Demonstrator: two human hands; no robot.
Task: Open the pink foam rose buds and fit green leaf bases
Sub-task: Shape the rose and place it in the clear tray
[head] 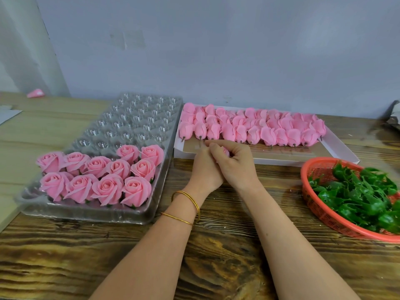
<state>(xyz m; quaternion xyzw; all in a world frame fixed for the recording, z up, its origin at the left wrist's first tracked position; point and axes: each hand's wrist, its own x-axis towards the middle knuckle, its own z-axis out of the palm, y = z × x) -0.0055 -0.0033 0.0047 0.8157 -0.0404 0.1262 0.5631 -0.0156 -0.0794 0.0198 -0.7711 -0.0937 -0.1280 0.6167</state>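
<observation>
We see two forearms, both bare as far as the frame shows them. Just behind our left hand (203, 167) the wrist wears a pair of thin gold bangles (195, 204) lying close together, round and smooth. A single finer gold bangle (176, 218) sits a little further up the same forearm. Our right hand (236, 161) and wrist are bare too.

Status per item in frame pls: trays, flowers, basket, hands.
clear tray: near cells filled, far cells empty
opened roses: petals spread, seated in tray
white box: holds closed buds along far side
closed buds: unopened, lying down, stems toward camera
red basket: holds leaf bases
leaf bases: loose pile, unfitted
right hand: curled round held bud, mostly hidden
left hand: against right hand, grip hidden
</observation>
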